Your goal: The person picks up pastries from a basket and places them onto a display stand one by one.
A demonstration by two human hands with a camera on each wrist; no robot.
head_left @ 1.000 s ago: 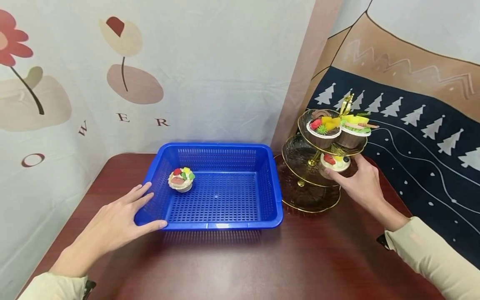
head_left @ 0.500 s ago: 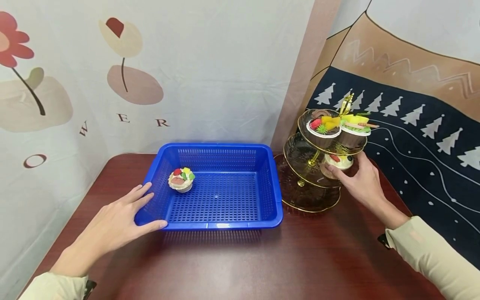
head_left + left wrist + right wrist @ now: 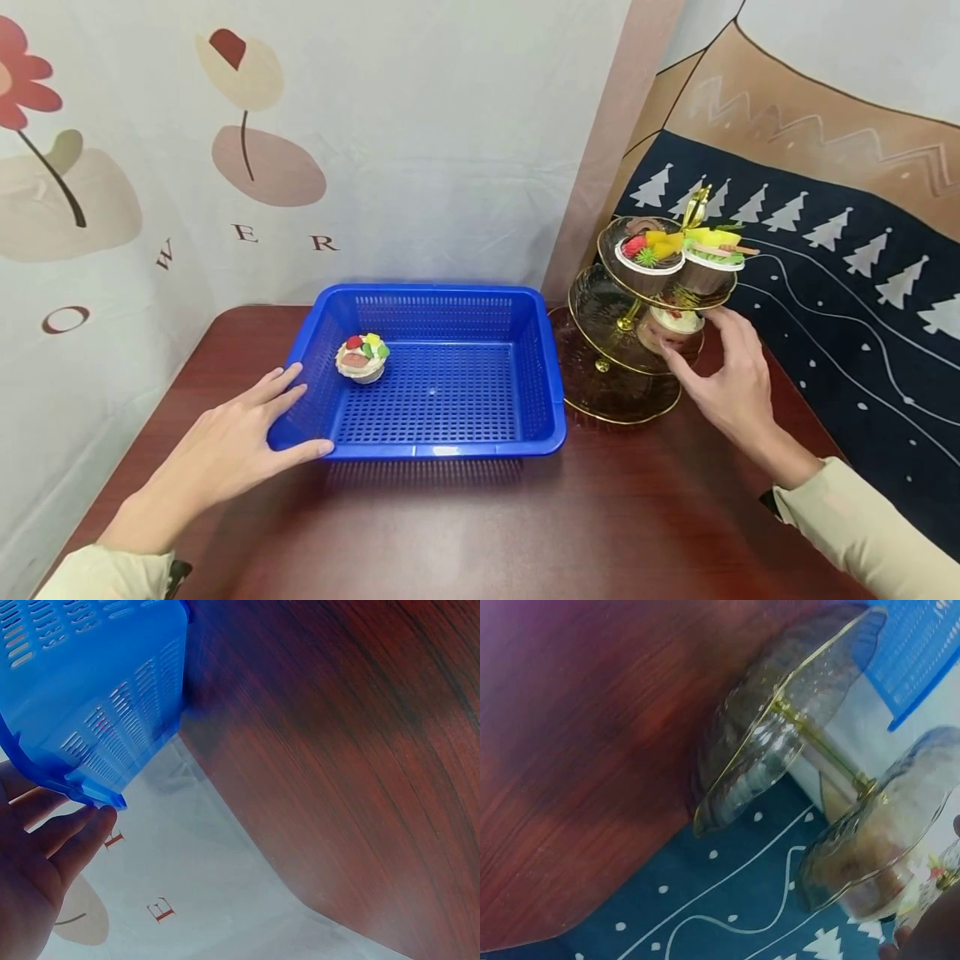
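Note:
My left hand (image 3: 225,450) lies with fairly straight fingers along the left side of a blue plastic basket (image 3: 487,452); its fingertips meet the rim in the left wrist view too. One cream cupcake (image 3: 362,360) with fruit topping sits inside at the left. On the middle tier of a gold-rimmed glass cake stand (image 3: 622,408) rests another cream-topped cupcake (image 3: 678,321). My right hand (image 3: 731,383) is beside it, thumb and fingers spread apart, thumb close to the cup. The upper plate partly hides this cupcake.
A fruit-topped chocolate cupcake (image 3: 647,273) and a green-topped cupcake (image 3: 712,271) stand on the top tier, close above my right hand. A gold handle (image 3: 693,208) rises from the stand. Printed cloths hang behind the dark wooden table (image 3: 450,533).
My right hand first moved the cupcake slightly right on the middle tier. Its thumb and fingers have since loosened and drawn back a little to the right. The left hand stayed still.

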